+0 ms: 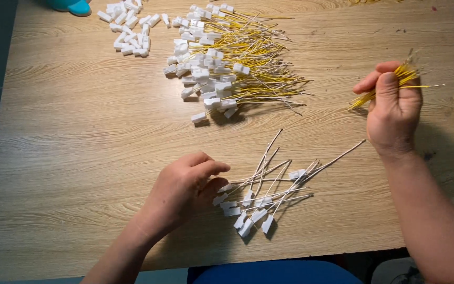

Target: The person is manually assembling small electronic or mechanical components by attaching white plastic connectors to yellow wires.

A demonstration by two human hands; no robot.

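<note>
On the wooden counter (80,121) I see the stock sorted by kind, which looks like the reason for the layout: a loose heap of bare white plastic connector housings (128,27) at the far left, a big pile of yellow wires already fitted with white housings (227,68) at the far centre, and a small fan of white wires with white housings (261,197) close to the near edge, within easy reach. My right hand (393,108) is raised at the right side, closed in a fist around a bundle of thin yellow wires (403,79); the ends splay out above and beside the thumb, and one strand sticks out sideways to the right. Held that way, I judge, single strands can be drawn off without the rest scattering. My left hand (182,192) rests low on the counter, fingers curled but loosely parted, its fingertips touching the nearest housings of the white-wire fan; it grips nothing that I can make out. A teal object (72,6) shows at the top edge.
</note>
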